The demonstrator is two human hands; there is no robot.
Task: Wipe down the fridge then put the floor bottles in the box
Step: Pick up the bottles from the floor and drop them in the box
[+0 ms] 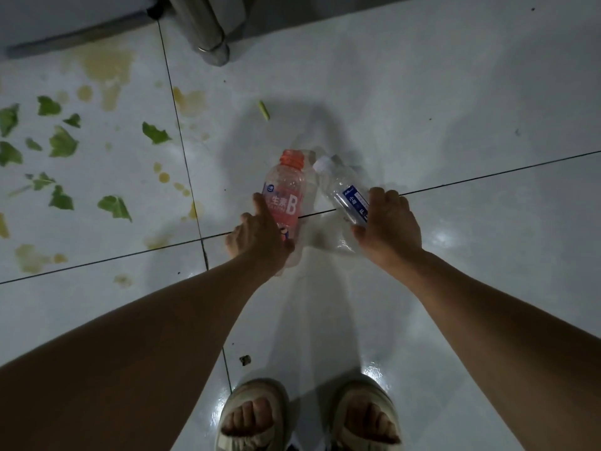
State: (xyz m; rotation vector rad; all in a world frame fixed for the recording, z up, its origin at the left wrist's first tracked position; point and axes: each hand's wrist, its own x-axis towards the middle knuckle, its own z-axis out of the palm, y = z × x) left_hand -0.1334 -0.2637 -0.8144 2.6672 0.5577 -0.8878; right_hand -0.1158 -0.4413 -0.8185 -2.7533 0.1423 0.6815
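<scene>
Two empty plastic bottles are low over the white tiled floor (422, 109) in the middle of the view. The pink-labelled bottle (286, 190) with an orange neck has no cap; my left hand (257, 236) is wrapped around its lower part. The clear bottle (344, 188) has a blue label and a white cap, and my right hand (387, 222) grips its base end. The two necks lean toward each other and almost touch. No box is in view. I cannot tell whether the bottles rest on the floor or are lifted.
Torn green leaves (61, 143) and yellowish stains (107, 65) cover the tiles at the left. A small green scrap (264, 109) lies beyond the bottles. A metal pole base (213, 48) stands at the top. My sandalled feet (309, 418) are at the bottom edge.
</scene>
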